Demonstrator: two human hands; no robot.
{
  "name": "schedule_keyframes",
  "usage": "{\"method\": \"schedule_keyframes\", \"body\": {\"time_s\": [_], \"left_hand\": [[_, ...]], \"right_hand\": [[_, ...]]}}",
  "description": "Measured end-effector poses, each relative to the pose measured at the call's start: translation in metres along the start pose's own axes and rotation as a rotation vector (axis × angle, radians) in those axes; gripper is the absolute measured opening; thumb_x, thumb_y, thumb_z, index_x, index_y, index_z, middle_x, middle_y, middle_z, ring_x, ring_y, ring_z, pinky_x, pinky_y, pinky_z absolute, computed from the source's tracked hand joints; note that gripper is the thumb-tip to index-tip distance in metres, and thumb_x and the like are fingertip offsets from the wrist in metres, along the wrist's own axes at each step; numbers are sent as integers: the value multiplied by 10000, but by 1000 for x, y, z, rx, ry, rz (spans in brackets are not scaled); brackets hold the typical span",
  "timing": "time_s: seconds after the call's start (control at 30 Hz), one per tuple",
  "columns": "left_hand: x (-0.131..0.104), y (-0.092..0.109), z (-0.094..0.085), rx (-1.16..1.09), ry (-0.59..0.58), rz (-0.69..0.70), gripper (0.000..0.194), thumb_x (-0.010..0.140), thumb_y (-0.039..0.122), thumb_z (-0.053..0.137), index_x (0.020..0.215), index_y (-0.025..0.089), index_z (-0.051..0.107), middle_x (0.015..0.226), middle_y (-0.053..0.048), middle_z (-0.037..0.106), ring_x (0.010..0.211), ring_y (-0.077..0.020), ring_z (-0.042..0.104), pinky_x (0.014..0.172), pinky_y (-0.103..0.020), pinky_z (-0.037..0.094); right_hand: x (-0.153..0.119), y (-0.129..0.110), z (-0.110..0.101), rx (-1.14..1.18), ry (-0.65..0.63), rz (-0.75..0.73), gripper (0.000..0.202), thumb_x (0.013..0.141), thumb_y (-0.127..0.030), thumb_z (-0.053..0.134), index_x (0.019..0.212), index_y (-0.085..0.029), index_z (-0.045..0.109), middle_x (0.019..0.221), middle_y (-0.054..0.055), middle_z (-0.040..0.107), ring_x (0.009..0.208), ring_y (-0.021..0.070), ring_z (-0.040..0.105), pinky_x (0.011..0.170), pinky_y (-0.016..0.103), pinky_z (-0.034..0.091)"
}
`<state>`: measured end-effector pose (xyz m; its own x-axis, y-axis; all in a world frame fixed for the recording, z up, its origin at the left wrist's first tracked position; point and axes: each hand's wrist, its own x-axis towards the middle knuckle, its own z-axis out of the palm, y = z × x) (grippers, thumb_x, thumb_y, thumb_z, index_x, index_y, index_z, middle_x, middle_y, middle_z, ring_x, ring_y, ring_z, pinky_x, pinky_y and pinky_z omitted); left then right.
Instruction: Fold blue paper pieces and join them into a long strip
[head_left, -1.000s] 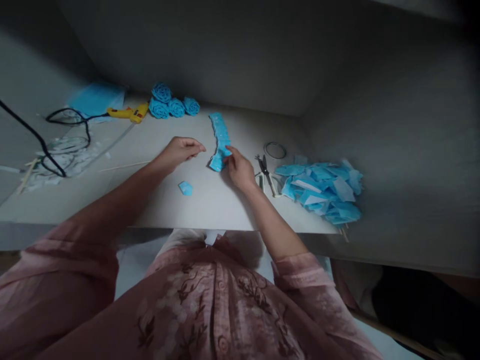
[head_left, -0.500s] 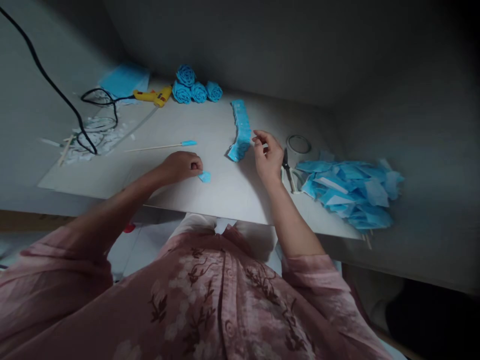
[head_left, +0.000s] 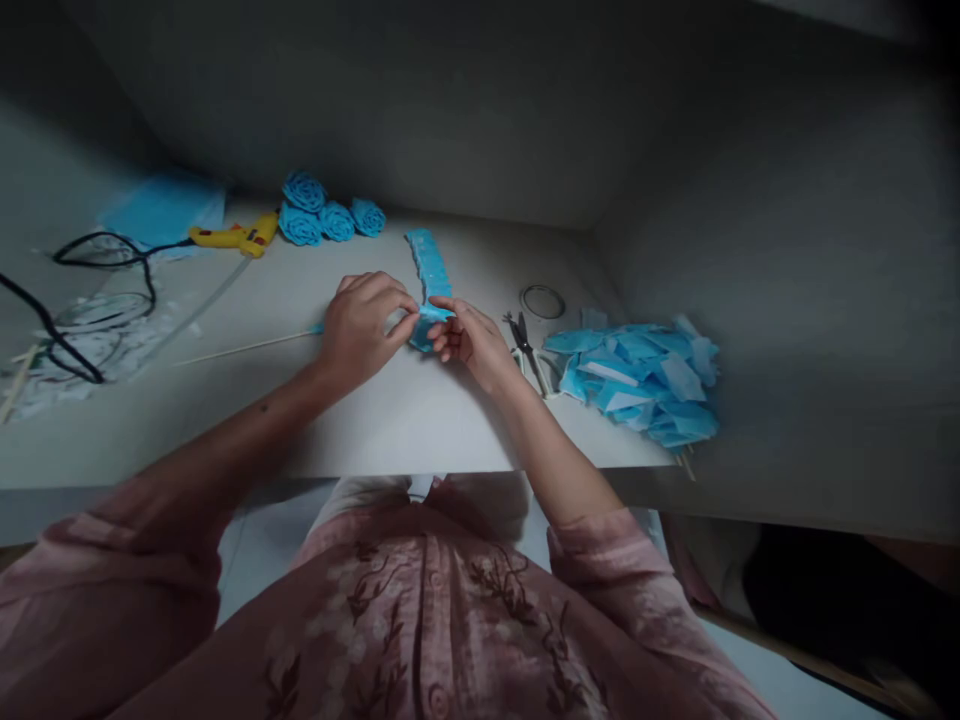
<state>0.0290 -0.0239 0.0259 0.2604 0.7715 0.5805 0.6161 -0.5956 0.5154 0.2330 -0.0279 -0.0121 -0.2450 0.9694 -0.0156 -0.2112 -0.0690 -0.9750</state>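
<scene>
My left hand (head_left: 365, 328) pinches one end of a small piece of light blue paper or thin fabric (head_left: 435, 314) between thumb and fingertips. The fingers of my right hand (head_left: 480, 345) are closed on the other end, so the piece is spread between both hands. Just beyond and below it lies a long gathered blue strip (head_left: 430, 262) on the table, its near end partly covered by my fingers. A thin wooden stick (head_left: 251, 349) points toward my left hand, and its blue tip is mostly hidden behind that hand.
Several blue rosettes (head_left: 304, 222) sit at the back beside a yellow glue gun (head_left: 238, 237). White scraps (head_left: 105, 340) and a black cord (head_left: 56, 335) lie left. On the right are scissors (head_left: 529, 352), a wire ring (head_left: 543, 301) and a pile of blue pieces (head_left: 637, 375).
My left hand has brought the small blue piece up and right to the strip, and my right hand has come in to grip its other end. The camera view has shifted.
</scene>
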Motion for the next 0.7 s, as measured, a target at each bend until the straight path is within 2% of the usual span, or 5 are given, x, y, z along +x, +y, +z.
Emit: {"method": "schedule_keyframes", "body": {"time_s": [0.13, 0.2, 0.3, 0.5, 0.7], "left_hand": [[-8, -6, 12, -78, 18, -32, 27, 875, 223, 676, 890, 237, 692, 1008, -60, 760, 1048, -269, 690, 1064, -449, 480], [-13, -10, 15, -248, 30, -170, 116, 857, 238, 683, 973, 228, 687, 986, -53, 746, 968, -234, 684, 982, -404, 518], [-16, -14, 16, -568, -62, -393, 219, 918, 363, 654, 1060, 201, 696, 915, -50, 731, 850, -194, 661, 851, -342, 539], [-14, -8, 13, -690, -239, -486, 265, 841, 456, 733, 809, 198, 682, 787, -23, 688, 778, -166, 600, 771, -301, 500], [-13, -8, 12, -682, -189, -516, 240, 796, 389, 711, 668, 201, 632, 677, -8, 609, 688, -144, 509, 694, -301, 407]], "right_hand": [[2, 0, -4, -13, 25, -92, 620, 811, -588, 914, 1303, -257, 730, 805, -40, 654, 724, 127, 637, 633, 251, 541], [2, 0, -5, -64, 63, -182, 612, 815, -581, 910, 1301, -257, 726, 783, -51, 614, 718, 129, 623, 658, 264, 548], [1, 0, -6, -158, 118, -265, 594, 853, -575, 874, 1328, -259, 711, 805, -40, 618, 720, 137, 610, 707, 292, 565], [-3, 2, -3, -346, 95, -293, 553, 918, -559, 807, 1389, -289, 700, 843, -5, 657, 769, 175, 612, 764, 346, 569], [-5, 2, -3, -250, 54, -270, 625, 916, -652, 791, 1411, -282, 700, 844, 0, 717, 769, 169, 673, 758, 330, 581]]}}
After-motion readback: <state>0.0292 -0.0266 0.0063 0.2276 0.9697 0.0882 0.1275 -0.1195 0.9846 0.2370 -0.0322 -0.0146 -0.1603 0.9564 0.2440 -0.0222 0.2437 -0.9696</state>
